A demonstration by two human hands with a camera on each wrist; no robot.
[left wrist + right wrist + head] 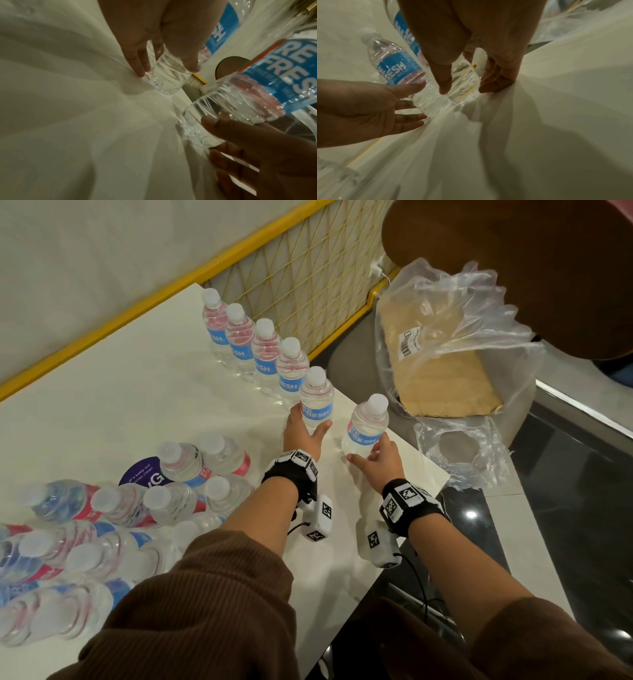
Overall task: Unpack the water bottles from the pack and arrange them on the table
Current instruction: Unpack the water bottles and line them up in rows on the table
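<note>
Several blue-labelled water bottles (253, 344) stand in a row along the white table's (137, 392) far edge. At the row's near end stands another bottle (317, 400) (171, 73) (397, 67). My left hand (308, 422) (168, 70) straddles its base, thumb and straight fingers on either side, fingertips down at the tabletop. To the right, a little apart, a further bottle (368, 422) (240, 97) (464, 81) stands near the table edge. My right hand (368, 448) (462, 90) brackets its base with spread fingers, the thumb touching it.
Several more bottles (102, 535) lie clustered at the table's near left, beside a purple sticker (144, 474). Loose clear plastic wrap (455, 320) and cardboard (442, 378) sit off the table's right edge. A yellow mesh fence (308, 278) runs behind the row.
</note>
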